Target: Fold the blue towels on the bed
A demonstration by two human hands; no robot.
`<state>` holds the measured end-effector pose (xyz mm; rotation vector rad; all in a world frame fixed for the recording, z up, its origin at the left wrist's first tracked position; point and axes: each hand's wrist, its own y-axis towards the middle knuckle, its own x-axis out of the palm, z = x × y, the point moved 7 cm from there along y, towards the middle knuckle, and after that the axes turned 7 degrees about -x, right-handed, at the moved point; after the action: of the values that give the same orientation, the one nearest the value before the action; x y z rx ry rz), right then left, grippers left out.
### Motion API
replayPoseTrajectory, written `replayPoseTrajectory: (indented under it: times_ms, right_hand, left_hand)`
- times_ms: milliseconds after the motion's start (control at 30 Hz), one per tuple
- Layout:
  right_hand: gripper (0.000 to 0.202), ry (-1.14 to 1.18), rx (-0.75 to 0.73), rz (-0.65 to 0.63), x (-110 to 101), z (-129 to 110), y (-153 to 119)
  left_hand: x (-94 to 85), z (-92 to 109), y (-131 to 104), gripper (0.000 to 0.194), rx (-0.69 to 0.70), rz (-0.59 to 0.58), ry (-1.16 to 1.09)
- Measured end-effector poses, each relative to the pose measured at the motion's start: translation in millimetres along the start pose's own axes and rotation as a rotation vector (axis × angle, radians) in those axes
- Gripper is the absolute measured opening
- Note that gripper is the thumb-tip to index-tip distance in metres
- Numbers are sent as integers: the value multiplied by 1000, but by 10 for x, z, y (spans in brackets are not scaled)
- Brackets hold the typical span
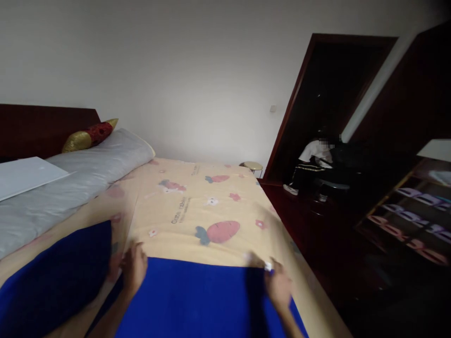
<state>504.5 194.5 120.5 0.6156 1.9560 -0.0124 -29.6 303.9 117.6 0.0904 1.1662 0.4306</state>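
A bright blue cloth (197,300) lies spread on the bed, its far edge running between my two hands. My left hand (135,267) is at its far left corner, fingers curled in and slightly blurred, seemingly closed on the edge. At the far right corner my right hand (278,283) pinches the cloth, with a small white piece (268,266), perhaps a tag, by the fingertips. A dark shadow falls across the cloth beside this hand. Left of my left arm lies another blue cloth part (66,277), darker; whether the two are joined is hidden.
The bed has a yellow sheet (197,197) with carrot prints. A grey pillow (102,159), a white flat board (28,176) and a red-gold cushion (93,135) lie left. A person (313,157) sits by the doorway. A shoe rack (405,216) stands right, a stool (253,166) beyond.
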Motion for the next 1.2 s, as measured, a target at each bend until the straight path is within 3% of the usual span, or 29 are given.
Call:
replayPoseTrajectory:
  times_ms: [33,100,133,167,200,267,367,400,433,467,500,533,600,700,733,800,867,1000,1067,1133,1200]
  right_hand:
    - [51,30,-130,-40,231,-418,-149]
    - [54,94,-457,-200,738,-1261,-525]
    - [54,115,-536,-284,956,-1535,-702]
    - [53,128,-568,-356,1125,-1680,-839]
    - [53,132,-579,-409,1233,-1692,-931]
    - [56,107,-532,-421,1250,-1304,-957]
    - [58,1,-348,-223,896,-80,-734]
    - [61,-24,-277,-133,746,309,-651]
    - [66,-54,-205,-47,617,610,-585]
    - [70,-72,-176,14,534,756,-543]
    - [72,-74,-183,53,502,738,-524]
    - [73,-64,-217,60,529,568,-528]
    - [66,-6,-345,-16,727,-119,-612]
    - [57,73,-495,-263,1170,-1255,-842]
    - [57,92,-558,-334,1275,-1511,-910]
    - [56,79,-618,-415,1349,-1638,-942]
    - [56,-7,-580,-421,1237,-1248,-814]
    - [58,-253,-352,-322,690,325,-387]
    - [59,-302,-311,-297,471,887,-276]
    - [62,-334,-308,-240,359,999,-260]
    - [64,-328,-368,-176,409,596,-352]
  left_hand:
    - [134,299,-228,47,63,-15,-9]
    - [476,976,-770,52,381,-151,-29]
    - [634,1210,-1029,54,527,-237,-31]
    - [758,1301,-1214,55,601,-308,-15]
    - [837,1244,-1301,56,606,-357,17]
    - [839,738,-1193,55,485,-392,121]
    - [456,-485,-630,58,163,-265,311]
    - [329,-780,-476,60,131,-261,342]
    - [236,-976,-368,60,107,-281,360]
    - [161,-1032,-312,59,106,-277,360]
    - [108,-939,-312,58,133,-239,343]
    - [80,-727,-366,57,163,-172,313]
    - [207,-70,-621,56,250,-116,269]
    - [571,881,-1054,57,352,-115,166]
    - [687,1081,-1160,57,425,-140,136]
    - [817,1123,-1202,56,495,-173,125]
    - [796,729,-1016,54,454,-187,180]
    - [412,-532,-379,53,289,-167,369]
    - [224,-1003,-139,54,147,-198,462]
    - [81,-1059,-58,57,84,-155,488]
    - [35,-641,-168,58,152,-63,431]
